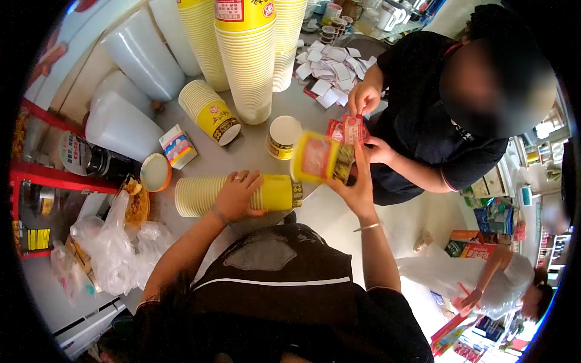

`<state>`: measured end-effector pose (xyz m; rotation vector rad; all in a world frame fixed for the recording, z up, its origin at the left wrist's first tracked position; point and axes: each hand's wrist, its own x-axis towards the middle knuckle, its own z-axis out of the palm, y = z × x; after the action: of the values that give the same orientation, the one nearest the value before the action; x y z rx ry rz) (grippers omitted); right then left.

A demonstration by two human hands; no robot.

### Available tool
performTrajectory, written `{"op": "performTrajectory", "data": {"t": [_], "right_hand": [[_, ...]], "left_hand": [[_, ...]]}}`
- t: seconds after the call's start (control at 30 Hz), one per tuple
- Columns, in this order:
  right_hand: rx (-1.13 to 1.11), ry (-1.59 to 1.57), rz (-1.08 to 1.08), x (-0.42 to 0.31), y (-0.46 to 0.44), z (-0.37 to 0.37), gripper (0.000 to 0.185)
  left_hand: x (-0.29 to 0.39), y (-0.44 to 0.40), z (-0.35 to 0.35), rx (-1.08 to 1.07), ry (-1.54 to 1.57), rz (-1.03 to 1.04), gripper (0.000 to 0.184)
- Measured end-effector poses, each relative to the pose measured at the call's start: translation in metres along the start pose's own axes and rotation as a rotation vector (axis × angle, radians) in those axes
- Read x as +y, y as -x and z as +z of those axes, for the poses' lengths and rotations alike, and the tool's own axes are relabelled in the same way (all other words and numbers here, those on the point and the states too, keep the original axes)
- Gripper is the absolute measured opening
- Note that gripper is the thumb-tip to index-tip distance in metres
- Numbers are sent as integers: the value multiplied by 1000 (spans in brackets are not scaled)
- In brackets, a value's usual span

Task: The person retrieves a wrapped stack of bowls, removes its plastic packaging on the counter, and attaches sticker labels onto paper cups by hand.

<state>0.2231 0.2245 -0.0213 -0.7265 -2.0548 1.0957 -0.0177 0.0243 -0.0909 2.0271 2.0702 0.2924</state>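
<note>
My left hand is wrapped over a long stack of nested paper cups lying sideways on the counter, its yellow printed end pointing right. In my right hand is a single yellow paper cup, tilted, raised near the counter's edge and smeared by motion. Just behind it stands another paper cup, upright. A shorter stack of cups lies tipped over farther back. Across from me, a co-worker's hands hold red packets close to my right hand.
Tall cup stacks rise at the back. White paper slips are heaped beside them. To the left are translucent white containers, a small carton, a round tub and plastic bags. Another person stands at lower right.
</note>
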Motion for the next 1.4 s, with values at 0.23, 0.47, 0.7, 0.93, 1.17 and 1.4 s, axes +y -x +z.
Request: {"op": "performTrajectory", "data": {"t": [0.23,0.47,0.7,0.93,1.17,1.4], "right_hand": [[-285,641,-258,27,-106,99,80],[154,405,-296,-32,-50,75,57],[227,388,372,20,-62,-49,29],[159,-335,468,68,-49,-41,22],[90,-729,559,27,22,68,24],[11,-597,626,44,31,104,21]], "left_hand": [[-14,-5,7,75,15,59,85],[-24,-29,-7,-103,126,12,81],[-10,-33,5,108,-4,255,66],[18,-13,16,233,-23,46,77],[10,-24,23,261,-23,42,83],[11,-20,24,306,57,38,87]]}}
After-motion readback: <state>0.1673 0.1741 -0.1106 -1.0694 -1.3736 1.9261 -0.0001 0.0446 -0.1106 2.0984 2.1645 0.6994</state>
